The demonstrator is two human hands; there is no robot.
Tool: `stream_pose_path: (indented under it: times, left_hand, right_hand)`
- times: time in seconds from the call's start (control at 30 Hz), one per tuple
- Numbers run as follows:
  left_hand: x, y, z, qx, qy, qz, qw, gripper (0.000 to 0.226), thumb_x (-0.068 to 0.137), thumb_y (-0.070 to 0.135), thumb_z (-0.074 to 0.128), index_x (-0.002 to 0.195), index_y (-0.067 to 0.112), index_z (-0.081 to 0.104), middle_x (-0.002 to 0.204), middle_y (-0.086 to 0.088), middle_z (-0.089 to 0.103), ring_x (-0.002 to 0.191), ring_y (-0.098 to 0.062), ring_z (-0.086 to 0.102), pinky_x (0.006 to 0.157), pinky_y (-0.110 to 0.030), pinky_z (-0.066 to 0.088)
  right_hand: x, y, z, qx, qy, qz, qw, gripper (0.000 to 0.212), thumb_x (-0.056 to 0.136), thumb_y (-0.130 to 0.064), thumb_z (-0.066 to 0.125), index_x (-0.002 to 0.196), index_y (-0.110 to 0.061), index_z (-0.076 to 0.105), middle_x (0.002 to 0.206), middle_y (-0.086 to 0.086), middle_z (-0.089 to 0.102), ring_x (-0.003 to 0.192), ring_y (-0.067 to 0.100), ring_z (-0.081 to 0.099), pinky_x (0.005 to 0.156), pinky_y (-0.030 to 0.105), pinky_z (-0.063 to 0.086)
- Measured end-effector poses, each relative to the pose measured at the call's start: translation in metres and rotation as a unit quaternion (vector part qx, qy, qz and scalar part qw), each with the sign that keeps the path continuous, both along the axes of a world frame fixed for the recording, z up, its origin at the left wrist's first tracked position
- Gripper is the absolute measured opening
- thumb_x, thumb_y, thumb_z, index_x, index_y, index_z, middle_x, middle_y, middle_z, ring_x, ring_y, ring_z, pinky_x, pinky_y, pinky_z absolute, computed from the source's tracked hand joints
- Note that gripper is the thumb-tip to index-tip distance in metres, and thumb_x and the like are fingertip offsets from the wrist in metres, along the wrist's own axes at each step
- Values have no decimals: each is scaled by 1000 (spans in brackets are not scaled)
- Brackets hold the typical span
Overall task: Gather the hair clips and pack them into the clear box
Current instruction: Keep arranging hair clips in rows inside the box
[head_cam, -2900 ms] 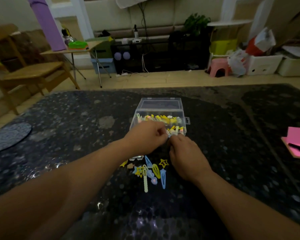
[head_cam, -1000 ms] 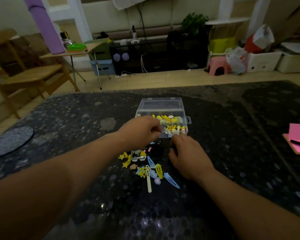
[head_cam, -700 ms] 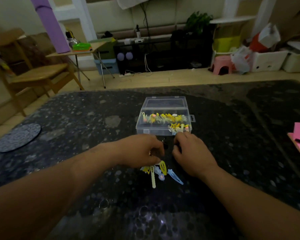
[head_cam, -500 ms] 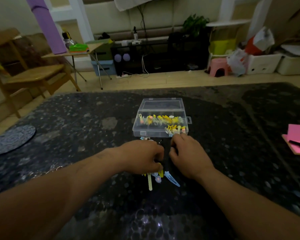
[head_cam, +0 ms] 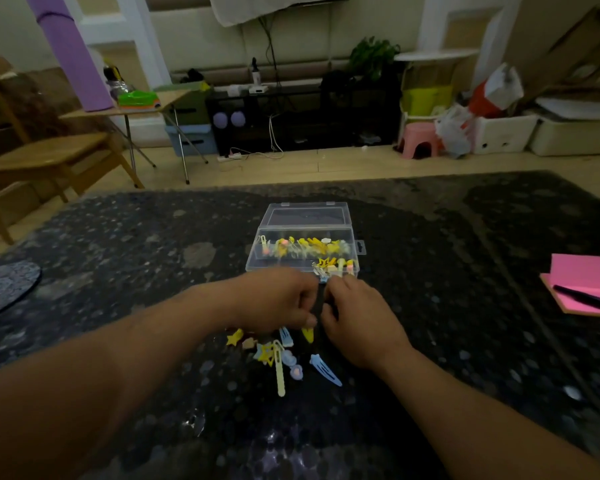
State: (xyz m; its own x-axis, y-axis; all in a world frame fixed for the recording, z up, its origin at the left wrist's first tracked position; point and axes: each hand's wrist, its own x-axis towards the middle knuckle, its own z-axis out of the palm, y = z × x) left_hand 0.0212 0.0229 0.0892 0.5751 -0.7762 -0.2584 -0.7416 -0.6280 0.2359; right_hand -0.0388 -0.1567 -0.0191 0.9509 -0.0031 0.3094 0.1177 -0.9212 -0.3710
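Here left hand (head_cam: 274,303) and right hand (head_cam: 357,320) curl over hair clips (head_cam: 281,355); grip contents unclear.

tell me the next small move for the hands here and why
Probably lift whatever the left hand has pinched into the open clear box just beyond it. Both hands are bunched over the loose clips, the right hand alongside, and several clips remain on the table.
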Motion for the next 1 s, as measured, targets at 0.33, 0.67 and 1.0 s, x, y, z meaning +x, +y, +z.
stream_pose_path:
  times: [0.33,0.67,1.0]
  left_hand:
    - [88,-45,13,-97,-40,69,992,9,105,24,62,111,21,68,98,9,65,93,-13,64,81,-30,50]
    - [104,-75,-22,-11,-68,11,998,16,101,33,67,113,30,57,90,15,48,82,-9,50,74,-35,39]
    - [50,-32,-11,-149,-87,67,983,13,105,35,61,114,26,62,84,12,61,76,-9,60,72,-38,54]
  right_hand:
    - [-2,0,1,9,-8,-2,1000,11,97,-38,53,97,-28,49,98,-5,53,88,18,51,81,38,48]
    - [-1,0,0,12,-17,1,1000,13,97,-38,55,96,-25,52,100,-1,56,91,22,53,81,40,45]
    - [0,-1,-2,1,-20,0,1000,11,96,-32,54,97,-21,55,98,3,58,90,27,55,78,41,41]
